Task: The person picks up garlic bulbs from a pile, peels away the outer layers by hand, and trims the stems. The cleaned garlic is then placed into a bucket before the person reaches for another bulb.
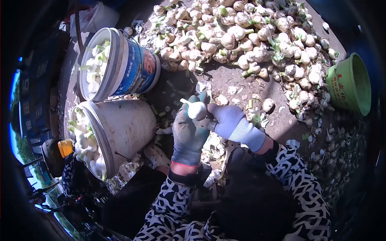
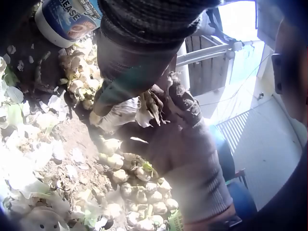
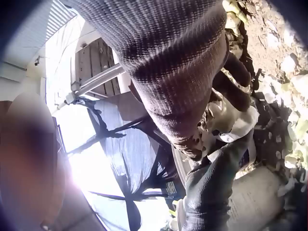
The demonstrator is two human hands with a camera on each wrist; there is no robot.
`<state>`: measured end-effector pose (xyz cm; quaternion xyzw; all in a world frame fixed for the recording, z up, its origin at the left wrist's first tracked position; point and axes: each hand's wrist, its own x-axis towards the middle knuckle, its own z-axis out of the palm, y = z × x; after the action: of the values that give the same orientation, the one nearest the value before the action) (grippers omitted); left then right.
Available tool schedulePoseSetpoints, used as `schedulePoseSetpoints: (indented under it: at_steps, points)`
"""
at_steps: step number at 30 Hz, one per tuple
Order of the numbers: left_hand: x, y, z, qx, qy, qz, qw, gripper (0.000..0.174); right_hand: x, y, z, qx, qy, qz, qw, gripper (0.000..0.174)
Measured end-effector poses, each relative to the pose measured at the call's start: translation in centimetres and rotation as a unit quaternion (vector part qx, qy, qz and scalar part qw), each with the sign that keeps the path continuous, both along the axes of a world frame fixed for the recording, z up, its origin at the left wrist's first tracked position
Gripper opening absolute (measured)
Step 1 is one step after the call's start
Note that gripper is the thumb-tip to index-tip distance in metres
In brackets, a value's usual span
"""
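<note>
A white garlic bulb (image 1: 197, 110) with a short cut stem is gripped in my gloved left hand (image 1: 188, 130), stem pointing up and left in the head view. At the bulb's right side, my gloved right hand (image 1: 231, 122) pinches loose outer skin with thumb and fingers. Torn papery skin (image 2: 147, 108) hangs between both hands in the left wrist view. The right wrist view shows the bulb (image 3: 236, 125) close up, its skin partly pulled away and dirt on the right glove's fingertips (image 3: 187, 147).
A big heap of untrimmed garlic (image 1: 241, 38) lies ahead. On the left, a blue-labelled bucket (image 1: 134, 66) and a plain white bucket (image 1: 128, 124) lean over, both holding cleaned bulbs. A green bucket (image 1: 348, 84) stands at right. Peelings (image 1: 215, 150) litter the ground below my hands.
</note>
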<state>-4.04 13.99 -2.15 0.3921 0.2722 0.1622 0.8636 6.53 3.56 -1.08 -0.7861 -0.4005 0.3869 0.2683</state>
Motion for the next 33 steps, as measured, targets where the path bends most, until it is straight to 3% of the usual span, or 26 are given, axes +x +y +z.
schedulePoseSetpoints:
  at_steps: [1,2,3,5,6,7,8,9,10,11,13,14,15,16,17,18,19,20,21,23,24,25,27,29,31,33]
  points:
    - [0.0,-0.1,0.1,0.280,0.118,-0.047,0.951,0.038,-0.5,0.2,-0.3,-0.010,0.046,-0.008,0.999,0.040]
    - [-0.3,0.6,-0.1,0.051,0.046,0.027,0.997,0.037,-0.8,-0.2,-0.5,0.054,0.174,-0.022,0.983,0.033]
    - [-0.9,1.7,-0.5,-0.184,-0.029,0.099,0.977,0.036,-1.1,-0.9,-1.1,0.115,0.299,-0.038,0.947,0.026]
    - [-1.2,4.3,0.2,-0.260,-0.031,0.146,0.954,0.034,-0.9,-2.5,-2.5,0.149,0.424,0.044,0.892,0.017]
    - [-0.7,6.3,1.8,-0.234,-0.003,0.180,0.956,0.031,-1.2,-3.5,-2.9,0.142,0.439,0.053,0.886,0.018]
    - [-0.5,9.2,3.4,-0.197,-0.063,0.187,0.960,0.034,-1.0,-4.4,-2.9,0.153,0.336,0.120,0.922,0.024]
    - [0.4,11.0,6.0,0.003,-0.062,0.200,0.978,0.041,-0.9,-5.3,-3.0,-0.003,0.159,0.152,0.975,0.029]
    - [-0.6,14.7,7.9,-0.112,-0.195,0.142,0.964,0.052,-1.0,-6.0,-3.5,-0.159,-0.022,0.183,0.970,0.034]
    - [-1.8,17.5,8.7,-0.094,-0.210,0.093,0.969,0.055,-0.3,-8.6,-4.9,-0.092,-0.221,0.109,0.965,0.043]
    - [-2.4,18.8,9.2,-0.072,-0.227,0.045,0.970,0.059,0.9,-10.6,-6.4,-0.093,-0.312,0.017,0.945,0.047]
    - [-0.4,15.2,10.4,-0.015,-0.076,0.218,0.973,0.063,3.7,-12.6,-7.0,-0.186,-0.336,-0.116,0.916,0.053]
    - [-0.8,13.8,8.8,-0.014,-0.049,0.193,0.980,0.058,4.8,-13.5,-7.7,-0.243,-0.327,-0.121,0.905,0.056]
    - [-1.0,11.8,6.4,0.074,0.005,0.148,0.986,0.056,6.2,-13.6,-8.9,-0.314,-0.220,-0.126,0.915,0.059]
    - [-1.1,9.2,3.9,0.147,0.014,0.059,0.987,0.052,6.3,-15.1,-12.3,-0.261,-0.203,-0.163,0.930,0.057]
    - [-0.1,5.9,3.4,0.205,0.120,-0.019,0.971,0.052,6.5,-16.0,-15.1,-0.205,-0.185,-0.196,0.941,0.056]
    - [-0.1,3.2,0.7,0.237,0.113,-0.116,0.958,0.058,6.6,-15.1,-14.6,-0.201,-0.187,-0.186,0.943,0.056]
    - [0.2,-0.1,-0.9,0.369,0.157,-0.182,0.898,0.073,6.1,-13.8,-12.9,-0.063,0.074,-0.306,0.947,0.051]
    - [0.4,-2.6,-2.7,0.493,0.117,-0.191,0.840,0.079,5.3,-12.3,-10.7,0.078,0.330,-0.395,0.854,0.047]
    - [0.5,-4.8,-3.7,0.489,0.120,-0.184,0.844,0.086,3.6,-10.6,-7.9,0.191,0.464,-0.475,0.722,0.044]
    - [1.7,-6.2,-2.7,0.434,0.123,-0.143,0.881,0.080,1.8,-8.6,-7.0,0.313,0.662,-0.316,0.603,0.041]
    - [2.0,-5.9,-1.7,0.422,0.142,-0.116,0.888,0.075,0.7,-7.3,-8.1,0.314,0.499,-0.337,0.735,0.038]
    - [2.2,-5.6,-1.1,0.410,0.160,-0.091,0.893,0.070,-0.1,-6.0,-8.9,0.302,0.312,-0.344,0.832,0.035]
    - [1.8,-4.4,-1.2,0.495,0.135,-0.069,0.856,0.064,1.1,-6.0,-5.5,0.334,0.299,-0.342,0.826,0.025]
    - [1.6,-3.7,0.1,0.531,0.159,-0.124,0.823,0.064,2.4,-4.3,-1.8,0.192,0.197,-0.258,0.926,0.017]
    - [1.3,-3.5,0.5,0.534,0.161,-0.116,0.822,0.064,2.1,-3.8,-2.4,0.231,0.208,-0.267,0.912,0.017]
    - [1.2,-3.2,1.3,0.550,0.125,-0.049,0.825,0.063,2.5,-3.4,-1.9,0.172,0.190,-0.232,0.938,0.022]
